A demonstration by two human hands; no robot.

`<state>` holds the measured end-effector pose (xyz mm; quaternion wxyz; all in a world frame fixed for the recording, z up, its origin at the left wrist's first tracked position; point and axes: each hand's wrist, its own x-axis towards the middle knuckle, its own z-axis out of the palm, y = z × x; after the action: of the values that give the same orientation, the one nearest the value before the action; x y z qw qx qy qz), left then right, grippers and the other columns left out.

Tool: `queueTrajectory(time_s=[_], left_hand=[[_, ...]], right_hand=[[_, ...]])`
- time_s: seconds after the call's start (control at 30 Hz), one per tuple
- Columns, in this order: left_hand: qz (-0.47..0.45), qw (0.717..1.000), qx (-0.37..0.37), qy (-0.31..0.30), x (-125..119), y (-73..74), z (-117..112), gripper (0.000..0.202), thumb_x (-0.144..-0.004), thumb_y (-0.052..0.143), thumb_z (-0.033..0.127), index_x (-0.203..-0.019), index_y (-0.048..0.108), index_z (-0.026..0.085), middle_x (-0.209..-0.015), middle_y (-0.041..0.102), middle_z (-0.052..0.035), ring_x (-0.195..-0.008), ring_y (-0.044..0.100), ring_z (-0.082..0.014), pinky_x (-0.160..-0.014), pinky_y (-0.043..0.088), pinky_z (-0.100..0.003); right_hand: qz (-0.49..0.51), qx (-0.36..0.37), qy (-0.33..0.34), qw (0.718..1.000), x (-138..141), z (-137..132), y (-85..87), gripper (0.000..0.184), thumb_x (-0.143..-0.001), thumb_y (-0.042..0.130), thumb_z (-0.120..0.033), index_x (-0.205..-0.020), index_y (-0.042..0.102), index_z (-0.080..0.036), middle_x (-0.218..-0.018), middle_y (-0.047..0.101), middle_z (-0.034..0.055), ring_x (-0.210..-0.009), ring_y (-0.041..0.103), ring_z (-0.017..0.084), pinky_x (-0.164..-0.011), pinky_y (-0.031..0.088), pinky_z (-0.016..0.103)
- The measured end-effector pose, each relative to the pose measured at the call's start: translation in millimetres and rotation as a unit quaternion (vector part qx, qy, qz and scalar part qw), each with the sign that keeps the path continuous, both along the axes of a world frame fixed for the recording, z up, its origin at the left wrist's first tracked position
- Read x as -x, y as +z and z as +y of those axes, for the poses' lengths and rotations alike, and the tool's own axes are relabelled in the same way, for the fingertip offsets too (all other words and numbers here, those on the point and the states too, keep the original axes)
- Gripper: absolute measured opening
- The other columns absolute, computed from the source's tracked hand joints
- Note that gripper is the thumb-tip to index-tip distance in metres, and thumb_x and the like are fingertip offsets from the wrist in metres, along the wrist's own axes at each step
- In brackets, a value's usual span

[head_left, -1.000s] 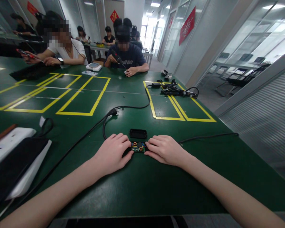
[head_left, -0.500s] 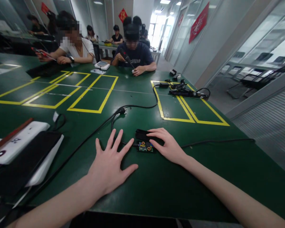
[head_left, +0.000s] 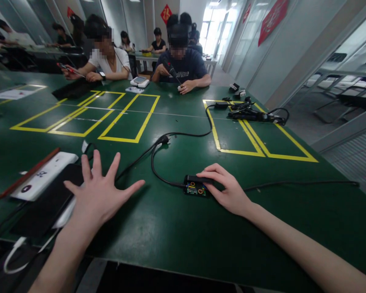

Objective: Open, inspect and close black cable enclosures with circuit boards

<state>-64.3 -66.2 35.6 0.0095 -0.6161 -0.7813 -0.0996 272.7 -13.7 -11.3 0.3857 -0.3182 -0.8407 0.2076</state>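
Observation:
A small circuit board with orange coils lies on the green table, with a black plastic cover right behind it. My right hand is closed over the cover's right end, fingers on top and thumb by the board. A black cable loops away from the board's left side. My left hand hovers open with fingers spread, well left of the board and close to a black flat device. It holds nothing.
White flat devices and a red-brown strip lie at the left, with a white cable near the table edge. Yellow tape rectangles mark the middle. Black adapters and cables sit far right. Two people work opposite.
My left hand has left the board and swung left toward the flat devices, fingers spread. My right hand reached the black cover and brought it against the board. The view has shifted left.

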Motion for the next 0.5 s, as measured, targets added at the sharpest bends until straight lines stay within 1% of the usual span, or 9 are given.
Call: queueTrajectory(time_s=[0.03,0.1,0.17,0.2,0.3,0.4,0.5], left_hand=[[-0.005,1.0,-0.013,0.013,4,-0.4,1,0.098,-0.084,0.05,0.086,-0.164,0.036,0.031,-0.175,0.019,-0.0158,-0.157,0.005,-0.0578,-0.107,0.017,-0.093],[-0.011,0.999,-0.041,0.001,8,-2.1,3,0.098,-0.084,0.051,0.086,-0.163,0.038,0.029,-0.174,0.019,-0.0188,-0.156,0.009,-0.0599,-0.105,0.017,-0.094],[-0.006,0.999,-0.042,-0.013,9,-3.9,4,0.1,-0.083,0.052,0.087,-0.163,0.039,0.028,-0.174,0.018,-0.0194,-0.155,0.009,-0.0615,-0.103,0.017,-0.095],[0.001,0.999,-0.042,-0.008,8,-4.6,3,0.1,-0.083,0.051,0.088,-0.162,0.039,0.028,-0.174,0.018,-0.0203,-0.155,0.009,-0.0613,-0.103,0.017,-0.095],[0.027,0.999,-0.034,-0.017,-1,-5.5,2,0.1,-0.085,0.047,0.087,-0.163,0.037,0.025,-0.174,0.015,-0.022,-0.157,0.006,-0.0593,-0.104,0.017,-0.095],[0.044,0.996,-0.043,-0.062,-13,-5.4,0,0.098,-0.088,0.046,0.084,-0.165,0.034,0.023,-0.175,0.009,-0.0225,-0.157,0.001,-0.0582,-0.106,0.016,-0.093],[0.049,0.995,-0.042,-0.077,-25,-5.3,0,0.098,-0.086,0.052,0.082,-0.165,0.033,0.027,-0.176,0.008,-0.0178,-0.159,0.002,-0.0547,-0.113,0.015,-0.088]], right_hand=[[-0.004,0.001,0.009,1.0,0,0,1.0,0.03,-0.098,0.055,-0.012,-0.12,0.07,-0.025,-0.108,0.066,0.0089,-0.099,0.068,0.023,-0.085,0.063,0.04],[-0.007,0.006,0.032,0.999,1,-1,3.2,0.028,-0.098,0.056,-0.013,-0.119,0.069,-0.024,-0.111,0.067,0.01,-0.101,0.069,0.023,-0.086,0.062,0.04],[-0.011,0.009,0.052,0.999,1,-2,4.9,0.025,-0.097,0.058,-0.015,-0.118,0.069,-0.023,-0.114,0.067,0.0107,-0.103,0.069,0.023,-0.089,0.062,0.04],[-0.012,0.01,0.059,0.998,1,-2,5.4,0.024,-0.096,0.059,-0.015,-0.117,0.068,-0.023,-0.115,0.067,0.0109,-0.104,0.069,0.023,-0.089,0.061,0.04],[-0.008,0.011,0.069,0.998,1,-2,5.5,0.024,-0.094,0.063,-0.014,-0.116,0.067,-0.022,-0.115,0.066,0.011,-0.104,0.069,0.023,-0.089,0.06,0.039],[-0.005,0.013,0.078,0.997,0,-1,4.1,0.026,-0.092,0.065,-0.013,-0.116,0.067,-0.022,-0.116,0.066,0.0115,-0.104,0.069,0.023,-0.09,0.06,0.04],[-0.01,0.017,0.083,0.996,-1,0,3.0,0.028,-0.09,0.067,-0.014,-0.116,0.067,-0.022,-0.117,0.066,0.0117,-0.107,0.068,0.023,-0.093,0.059,0.041]])
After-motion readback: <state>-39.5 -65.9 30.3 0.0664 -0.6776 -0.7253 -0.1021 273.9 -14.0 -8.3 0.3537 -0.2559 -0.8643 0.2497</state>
